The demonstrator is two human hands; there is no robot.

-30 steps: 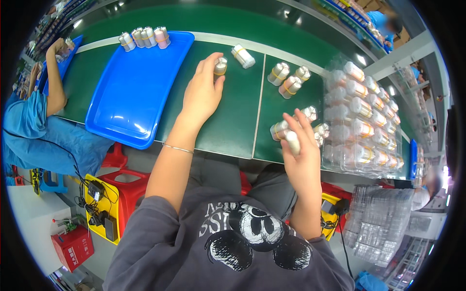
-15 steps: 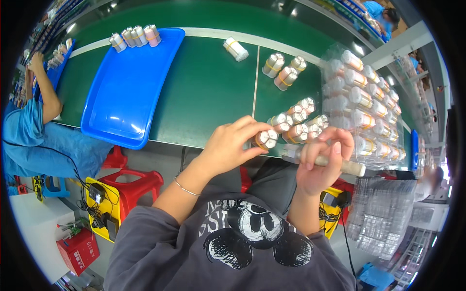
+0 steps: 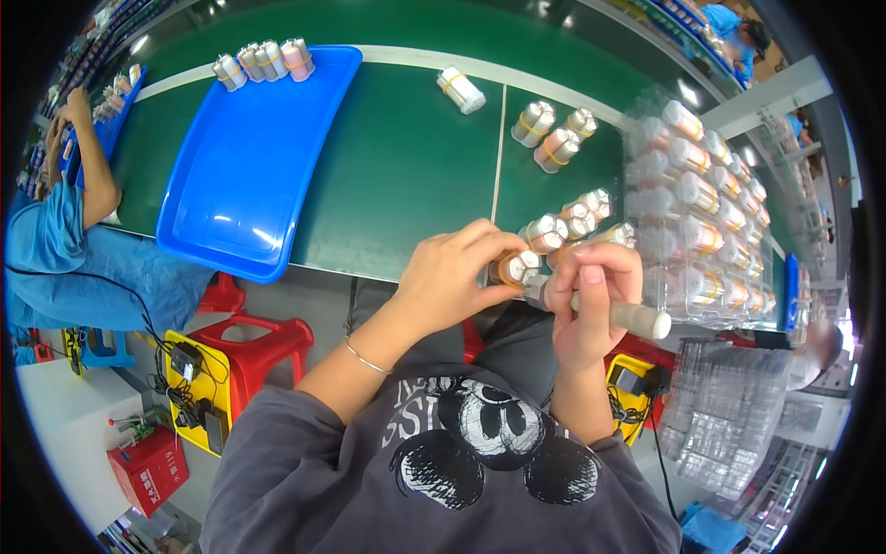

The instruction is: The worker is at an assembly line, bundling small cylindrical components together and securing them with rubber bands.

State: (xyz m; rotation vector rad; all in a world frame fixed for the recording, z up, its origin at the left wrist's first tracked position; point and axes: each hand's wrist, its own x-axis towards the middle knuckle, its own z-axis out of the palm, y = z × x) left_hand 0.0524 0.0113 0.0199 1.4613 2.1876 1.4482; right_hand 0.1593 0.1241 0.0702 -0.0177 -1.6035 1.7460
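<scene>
Pinching a yellow-banded bundle of white-ended cylinders (image 3: 520,266) by the near edge of the green tabletop (image 3: 388,175), the left hand (image 3: 452,277) clamps thumb and fingers on it; the right hand (image 3: 591,300) wraps its fingers round a pale, round-handled tool (image 3: 640,319). Its tip perhaps touches the bundle.

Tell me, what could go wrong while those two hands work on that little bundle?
The tool in the right hand points at the bundle, close to the left hand; a slip might poke a finger.

The bundle is held near the front edge of the table, so a loosened grip could drop it.

Other bundles stand close by; a knock might topple them.
</scene>
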